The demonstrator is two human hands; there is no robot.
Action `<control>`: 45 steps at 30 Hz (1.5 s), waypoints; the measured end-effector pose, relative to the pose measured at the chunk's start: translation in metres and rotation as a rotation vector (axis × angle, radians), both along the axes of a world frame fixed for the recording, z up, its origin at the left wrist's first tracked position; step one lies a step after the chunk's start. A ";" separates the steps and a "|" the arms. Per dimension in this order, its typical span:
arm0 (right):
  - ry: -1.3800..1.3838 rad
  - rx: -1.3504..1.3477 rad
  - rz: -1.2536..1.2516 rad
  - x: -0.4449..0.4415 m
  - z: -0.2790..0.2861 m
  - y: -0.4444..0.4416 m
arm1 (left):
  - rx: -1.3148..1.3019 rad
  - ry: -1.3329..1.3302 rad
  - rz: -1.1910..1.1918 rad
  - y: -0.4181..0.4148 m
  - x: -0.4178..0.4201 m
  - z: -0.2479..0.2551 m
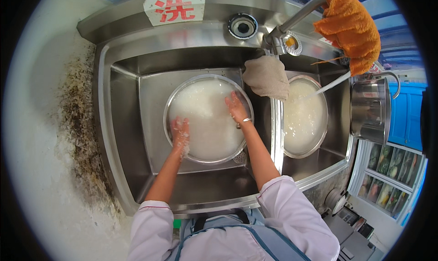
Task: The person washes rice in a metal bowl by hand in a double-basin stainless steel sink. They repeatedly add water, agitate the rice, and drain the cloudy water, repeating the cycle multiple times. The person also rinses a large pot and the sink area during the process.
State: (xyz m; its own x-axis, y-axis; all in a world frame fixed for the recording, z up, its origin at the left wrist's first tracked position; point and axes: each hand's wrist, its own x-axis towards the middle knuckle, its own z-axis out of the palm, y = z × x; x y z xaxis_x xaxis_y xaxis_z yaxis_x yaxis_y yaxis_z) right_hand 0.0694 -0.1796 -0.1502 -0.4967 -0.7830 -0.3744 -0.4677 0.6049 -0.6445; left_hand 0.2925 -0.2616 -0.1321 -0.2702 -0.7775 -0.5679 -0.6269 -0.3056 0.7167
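A round metal basin (165,119) sits in the left sink bowl, filled with cloudy white water (210,131) over pale grains that look like rice. Inside its left rim is my left hand (180,132), fingers apart, with wet grains clinging to fingers and wrist. My right hand (236,107) is at the basin's right side, palm turned inward and partly in the water. It wears a light bangle (247,119) at the wrist. Neither hand grips anything; the water blurs some of the fingertips.
A second basin (326,124) of cloudy water stands in the right sink bowl (337,138), under a running stream (330,85). An orange cloth (352,28) hangs on the faucet (297,16). A beige cloth (267,77) hangs above the sink divider (277,134). A steel pot (369,107) stands right.
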 end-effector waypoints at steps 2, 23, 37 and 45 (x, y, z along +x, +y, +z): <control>-0.186 0.185 -0.121 -0.008 0.004 -0.018 | 0.022 -0.157 0.038 -0.018 0.010 -0.030; 0.037 -0.293 -0.226 0.092 0.003 -0.015 | 1.012 0.815 0.353 0.034 -0.069 -0.015; 0.151 -0.223 -0.063 0.105 0.024 -0.007 | 1.006 0.989 0.387 0.036 -0.046 0.010; 0.051 -0.181 -0.130 0.002 -0.046 0.011 | 0.125 0.510 0.195 -0.009 0.009 -0.119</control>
State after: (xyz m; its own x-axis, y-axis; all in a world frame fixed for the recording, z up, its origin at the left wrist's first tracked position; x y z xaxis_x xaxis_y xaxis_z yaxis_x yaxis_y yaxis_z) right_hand 0.0714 -0.1687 -0.1961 -0.6127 -0.7632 -0.2052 -0.4279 0.5387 -0.7258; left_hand 0.3014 -0.2707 -0.2510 -0.3928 -0.7756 -0.4941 -0.1336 -0.4835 0.8651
